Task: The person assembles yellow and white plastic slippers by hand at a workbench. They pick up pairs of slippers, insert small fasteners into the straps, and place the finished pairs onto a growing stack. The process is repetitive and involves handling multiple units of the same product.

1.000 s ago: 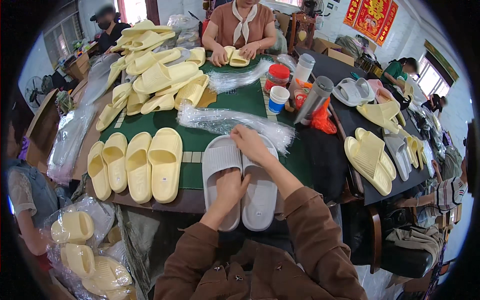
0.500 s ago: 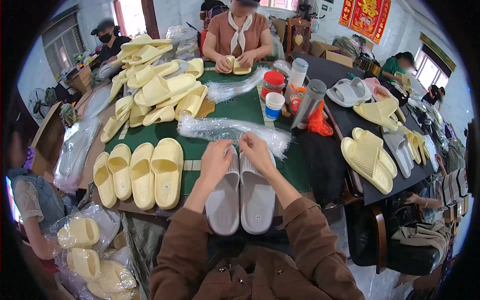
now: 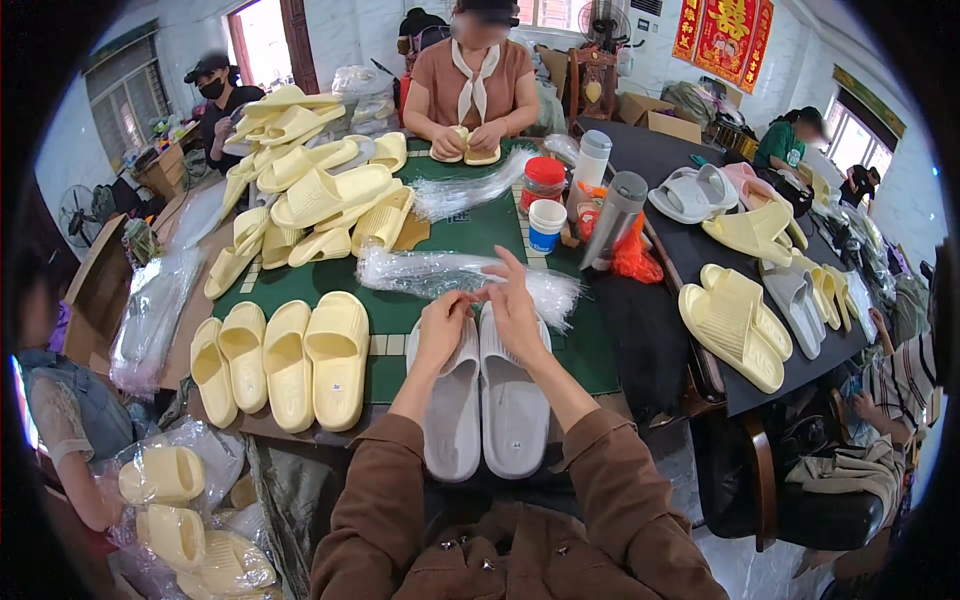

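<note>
A pair of light grey slippers (image 3: 515, 415) lies side by side at the table's near edge, toes pointing away from me, a small label on the right insole. Over the left slipper's strap, my left hand (image 3: 442, 328) is closed in a pinch; whatever its fingertips hold is too small to make out. My right hand (image 3: 515, 315) hovers above the right slipper's strap, its fingers apart and raised, the thumb close to the left fingertips. Just beyond both hands lies a bundle of thin clear plastic strands (image 3: 420, 270). My hands partly cover the straps and toes.
Pale yellow slippers (image 3: 287, 352) stand in a row at left, with a heap of slippers (image 3: 330, 195) behind. Cups and bottles (image 3: 615, 210) stand right of the strands. A co-worker (image 3: 470, 85) handles slippers across the green mat (image 3: 400, 312). More slippers (image 3: 735, 325) lie on the black table.
My right hand's fingers have lifted and spread. My left hand has closed into a pinch, and the hands have come nearer each other. The grey slippers stay put.
</note>
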Demonstrator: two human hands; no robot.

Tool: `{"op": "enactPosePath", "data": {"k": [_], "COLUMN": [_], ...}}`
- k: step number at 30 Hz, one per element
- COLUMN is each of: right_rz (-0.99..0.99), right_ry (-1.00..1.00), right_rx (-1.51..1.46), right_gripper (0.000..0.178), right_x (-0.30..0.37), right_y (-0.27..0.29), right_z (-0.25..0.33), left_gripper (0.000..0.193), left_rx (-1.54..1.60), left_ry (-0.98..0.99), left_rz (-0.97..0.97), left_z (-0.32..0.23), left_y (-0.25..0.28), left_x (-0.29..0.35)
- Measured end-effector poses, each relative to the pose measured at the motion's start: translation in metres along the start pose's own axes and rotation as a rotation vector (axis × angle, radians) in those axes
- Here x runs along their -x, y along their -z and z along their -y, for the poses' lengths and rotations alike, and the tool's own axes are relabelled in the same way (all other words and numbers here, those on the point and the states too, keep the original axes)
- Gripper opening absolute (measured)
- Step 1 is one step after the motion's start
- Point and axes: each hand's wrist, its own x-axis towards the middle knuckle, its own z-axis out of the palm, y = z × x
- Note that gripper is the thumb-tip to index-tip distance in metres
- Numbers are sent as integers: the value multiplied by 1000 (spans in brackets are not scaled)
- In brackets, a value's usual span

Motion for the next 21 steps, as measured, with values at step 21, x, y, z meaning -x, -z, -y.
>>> {"op": "enactPosePath", "data": {"k": [21], "right_rz": [-54], "right_ry": [-133], "right_rx": [238], "right_gripper": [15], "right_x": [18], "right_y": [6], "right_z": [-29], "left_gripper": [17], "left_rx": [28], "left_ry": [-38], "left_rz": [-59], "left_z": [-8], "left_y": [-12], "left_x": [20]}}
